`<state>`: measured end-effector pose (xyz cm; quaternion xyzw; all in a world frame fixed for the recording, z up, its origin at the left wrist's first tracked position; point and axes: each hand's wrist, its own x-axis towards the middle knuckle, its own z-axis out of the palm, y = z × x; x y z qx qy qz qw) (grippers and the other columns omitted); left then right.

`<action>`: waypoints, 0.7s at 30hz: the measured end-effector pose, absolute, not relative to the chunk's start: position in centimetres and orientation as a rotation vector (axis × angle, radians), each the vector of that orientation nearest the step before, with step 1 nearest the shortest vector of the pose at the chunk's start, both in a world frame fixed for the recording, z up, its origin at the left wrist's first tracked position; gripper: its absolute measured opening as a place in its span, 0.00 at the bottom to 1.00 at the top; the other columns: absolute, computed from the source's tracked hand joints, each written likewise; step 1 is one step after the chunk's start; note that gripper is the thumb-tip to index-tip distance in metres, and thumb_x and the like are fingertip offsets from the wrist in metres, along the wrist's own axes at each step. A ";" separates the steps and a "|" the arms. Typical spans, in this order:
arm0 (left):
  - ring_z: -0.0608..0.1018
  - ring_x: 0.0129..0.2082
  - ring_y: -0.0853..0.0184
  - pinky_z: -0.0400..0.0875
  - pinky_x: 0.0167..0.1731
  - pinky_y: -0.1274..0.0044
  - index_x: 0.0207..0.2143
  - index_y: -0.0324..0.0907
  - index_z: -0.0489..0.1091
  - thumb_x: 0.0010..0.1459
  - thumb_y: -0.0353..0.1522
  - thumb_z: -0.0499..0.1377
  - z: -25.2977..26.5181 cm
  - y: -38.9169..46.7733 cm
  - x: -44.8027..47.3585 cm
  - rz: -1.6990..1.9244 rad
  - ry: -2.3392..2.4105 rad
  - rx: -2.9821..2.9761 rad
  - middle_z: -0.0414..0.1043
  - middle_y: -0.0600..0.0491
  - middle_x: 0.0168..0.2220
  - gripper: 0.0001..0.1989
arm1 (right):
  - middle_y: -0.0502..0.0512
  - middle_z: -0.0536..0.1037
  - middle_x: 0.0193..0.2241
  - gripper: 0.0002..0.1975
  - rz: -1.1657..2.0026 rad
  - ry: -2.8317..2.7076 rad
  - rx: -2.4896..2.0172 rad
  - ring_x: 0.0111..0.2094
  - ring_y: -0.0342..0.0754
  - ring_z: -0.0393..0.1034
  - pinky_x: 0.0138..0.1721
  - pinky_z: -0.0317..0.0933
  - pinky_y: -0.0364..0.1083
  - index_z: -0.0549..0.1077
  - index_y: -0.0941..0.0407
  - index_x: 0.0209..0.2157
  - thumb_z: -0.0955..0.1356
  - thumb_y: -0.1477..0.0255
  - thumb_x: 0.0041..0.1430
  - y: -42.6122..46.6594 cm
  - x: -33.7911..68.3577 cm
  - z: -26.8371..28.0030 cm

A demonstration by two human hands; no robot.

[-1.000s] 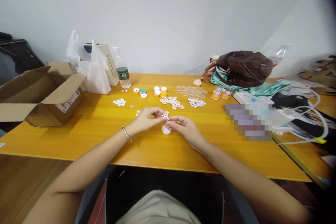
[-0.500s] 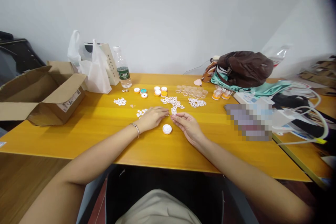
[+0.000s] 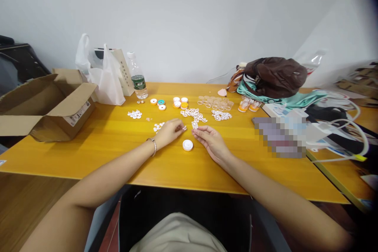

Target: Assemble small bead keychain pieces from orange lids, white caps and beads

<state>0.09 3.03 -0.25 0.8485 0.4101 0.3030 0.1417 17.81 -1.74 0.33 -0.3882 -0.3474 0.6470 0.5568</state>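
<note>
A small whitish plastic piece is pinched between the thumb and fingers of my left hand. My right hand grips a small white plastic part by its lower edge, a short gap away from the left fingertips. Just below and between both hands sits a round white-topped case with an orange base. Beyond the fingers lie white openwork pieces in a loose heap. Several small white caps lie beside my left wrist, partly hidden by the hand.
Round white, orange and teal cases stand farther back, beside clear plastic cups. A water bottle, a plastic bag and an open cardboard box are at left. A brown bag and a blurred flat object are at right.
My left fingers have lifted off the tabletop and curled into a pinch with a small piece, drawing slightly left. My right hand stays nearly still, its white part tilted a little.
</note>
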 end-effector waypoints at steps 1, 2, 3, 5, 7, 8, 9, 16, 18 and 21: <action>0.68 0.26 0.72 0.63 0.27 0.81 0.28 0.38 0.66 0.53 0.32 0.55 -0.2 3.0 0.1 0.889 1.175 2.399 0.66 0.54 0.27 0.06 | 0.49 0.77 0.26 0.12 1.527 -0.824 -0.917 0.32 0.40 0.72 0.41 0.63 0.41 0.70 0.57 0.25 0.74 0.73 0.36 -1.7 17.8 0.3; 0.68 0.26 0.72 0.63 0.27 0.81 0.27 0.38 0.66 0.52 0.32 0.56 -0.3 3.1 0.2 0.898 1.168 2.361 0.66 0.55 0.27 0.05 | 0.49 0.77 0.27 0.12 1.526 -0.830 -0.918 0.32 0.40 0.72 0.42 0.63 0.41 0.70 0.56 0.25 0.74 0.73 0.36 -1.7 17.8 0.4; 0.67 0.26 0.72 0.62 0.27 0.81 0.26 0.38 0.66 0.51 0.32 0.57 -0.3 3.1 0.2 0.902 1.166 2.333 0.65 0.55 0.26 0.05 | 0.49 0.77 0.27 0.12 1.525 -0.839 -0.921 0.33 0.40 0.72 0.42 0.63 0.42 0.69 0.56 0.25 0.74 0.72 0.37 -1.8 17.8 0.4; 0.67 0.26 0.72 0.62 0.27 0.80 0.25 0.38 0.66 0.50 0.32 0.58 -0.5 3.2 0.3 0.904 1.175 2.302 0.65 0.56 0.25 0.06 | 0.50 0.77 0.28 0.12 1.524 -0.859 -0.930 0.34 0.41 0.72 0.42 0.63 0.42 0.69 0.56 0.26 0.74 0.72 0.37 -1.8 17.8 0.4; 0.67 0.26 0.72 0.61 0.27 0.80 0.25 0.38 0.66 0.50 0.32 0.58 -0.6 3.4 0.3 0.901 1.186 2.284 0.65 0.55 0.25 0.06 | 0.50 0.77 0.29 0.12 1.523 -0.873 -0.938 0.34 0.42 0.72 0.42 0.63 0.42 0.69 0.56 0.26 0.74 0.72 0.37 -1.8 17.7 0.4; 0.67 0.26 0.72 0.62 0.27 0.80 0.25 0.38 0.66 0.50 0.33 0.58 -0.6 3.4 0.2 0.901 1.188 2.278 0.66 0.55 0.26 0.06 | 0.50 0.77 0.29 0.13 1.522 -0.875 -0.941 0.34 0.42 0.72 0.42 0.63 0.42 0.69 0.56 0.26 0.74 0.72 0.37 -1.7 17.8 0.4; 0.67 0.26 0.72 0.62 0.27 0.79 0.26 0.38 0.67 0.50 0.33 0.58 -0.6 3.4 0.2 0.904 1.186 2.277 0.66 0.55 0.26 0.07 | 0.50 0.77 0.28 0.13 1.520 -0.873 -0.943 0.34 0.42 0.72 0.42 0.63 0.43 0.68 0.56 0.26 0.74 0.72 0.37 -1.7 17.8 0.3; 0.68 0.44 0.66 0.62 0.44 0.73 0.45 0.44 0.66 0.57 0.30 0.50 0.2 2.5 0.5 0.774 0.859 2.630 0.67 0.49 0.45 0.13 | 0.48 0.77 0.27 0.12 1.433 -0.793 -0.899 0.31 0.39 0.71 0.43 0.62 0.42 0.68 0.56 0.26 0.73 0.73 0.38 -1.2 18.1 0.2; 0.67 0.46 0.65 0.60 0.47 0.71 0.46 0.46 0.66 0.59 0.30 0.48 0.3 2.5 0.5 0.649 0.768 2.755 0.67 0.51 0.48 0.14 | 0.48 0.76 0.27 0.12 1.431 -0.778 -0.891 0.31 0.39 0.71 0.43 0.62 0.42 0.68 0.55 0.26 0.73 0.73 0.38 -1.2 18.1 0.2; 0.69 0.44 0.66 0.61 0.46 0.72 0.43 0.44 0.68 0.59 0.31 0.49 0.1 2.7 0.5 0.572 0.718 2.798 0.69 0.51 0.45 0.13 | 0.49 0.77 0.27 0.12 1.468 -0.789 -0.910 0.31 0.40 0.71 0.43 0.63 0.43 0.69 0.55 0.27 0.73 0.72 0.38 -1.3 18.0 0.2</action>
